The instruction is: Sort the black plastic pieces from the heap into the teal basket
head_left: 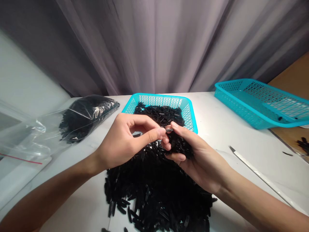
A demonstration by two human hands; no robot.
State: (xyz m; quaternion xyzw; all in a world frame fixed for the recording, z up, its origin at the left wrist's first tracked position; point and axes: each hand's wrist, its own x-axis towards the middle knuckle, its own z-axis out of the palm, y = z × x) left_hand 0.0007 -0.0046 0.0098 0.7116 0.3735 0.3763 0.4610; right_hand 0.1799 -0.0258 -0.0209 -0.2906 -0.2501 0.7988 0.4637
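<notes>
Your left hand pinches a thin black sliver between its fingers, the far end at your right hand, whose grip is unclear. Should the pinch slacken, the sliver could vanish into the lookalike black pile below, near the turquoise basket.

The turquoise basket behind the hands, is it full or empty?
Partly full: a heap of black pieces lies inside the turquoise basket, below its rim at the back.

Gray curtain behind white table
</notes>
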